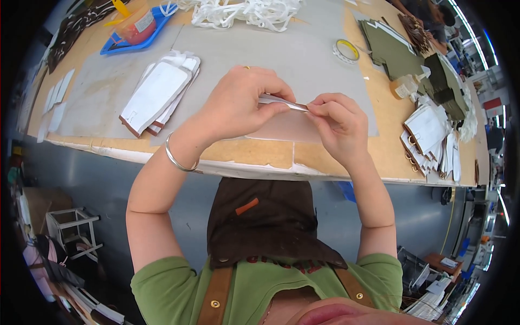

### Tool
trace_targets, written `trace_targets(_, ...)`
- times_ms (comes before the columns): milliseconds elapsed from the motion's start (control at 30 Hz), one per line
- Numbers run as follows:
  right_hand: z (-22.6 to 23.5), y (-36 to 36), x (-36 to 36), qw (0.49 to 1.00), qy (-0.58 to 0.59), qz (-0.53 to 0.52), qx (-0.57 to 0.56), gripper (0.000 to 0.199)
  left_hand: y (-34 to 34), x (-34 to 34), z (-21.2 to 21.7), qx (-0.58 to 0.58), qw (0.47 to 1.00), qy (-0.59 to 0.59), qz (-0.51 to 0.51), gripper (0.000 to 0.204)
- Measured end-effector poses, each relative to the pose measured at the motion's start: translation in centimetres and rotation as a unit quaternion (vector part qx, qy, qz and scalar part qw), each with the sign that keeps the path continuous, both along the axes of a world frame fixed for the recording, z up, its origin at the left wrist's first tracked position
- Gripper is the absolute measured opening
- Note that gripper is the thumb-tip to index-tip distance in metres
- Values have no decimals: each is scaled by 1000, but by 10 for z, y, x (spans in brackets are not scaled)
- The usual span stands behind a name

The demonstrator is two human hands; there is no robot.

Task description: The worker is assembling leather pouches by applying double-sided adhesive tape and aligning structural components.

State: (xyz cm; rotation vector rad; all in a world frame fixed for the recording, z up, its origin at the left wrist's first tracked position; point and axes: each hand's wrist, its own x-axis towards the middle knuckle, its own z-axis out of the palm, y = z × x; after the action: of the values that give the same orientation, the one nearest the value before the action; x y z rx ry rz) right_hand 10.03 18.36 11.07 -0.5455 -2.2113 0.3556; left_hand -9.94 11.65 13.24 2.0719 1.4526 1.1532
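A wide worktable [346, 162] carries a grey mat [303, 59], with a stack of white-faced pieces [157, 97] to the left. Above the near edge, the left hand [238, 103] and right hand [338, 122] each pinch one end of a thin white strip [284, 102].

blue tray [130, 42], yellow tape roll [346, 50], olive pcs [391, 50], brown apron [265, 222]

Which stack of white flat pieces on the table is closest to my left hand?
The fanned stack with brown edges, lying just beside your left hand. The other white stack sits at the table's right end, beyond your right hand, near the olive-green pieces.
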Motion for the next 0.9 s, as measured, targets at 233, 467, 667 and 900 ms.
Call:
trace_targets(233, 12, -9, -18, 999, -17, -2, -45, 14, -2, -1, -3, -2, 1000, -17, 12, 5)
trace_targets(467, 1, -3, -18, 993, -15, 5, 117, 13, -3, -1, -9, 101, 985, 135, 35, 11)
trace_targets(667, -5, 1, -18, 985, -21, 5, 172, 13, -8, -6, -7, 107, 989, 94, 37, 9)
trace_targets(900, 10, -12, -24, 994, -38, -9, 101, 13, -12, -12, -8, 60, 997, 40, 24, 8)
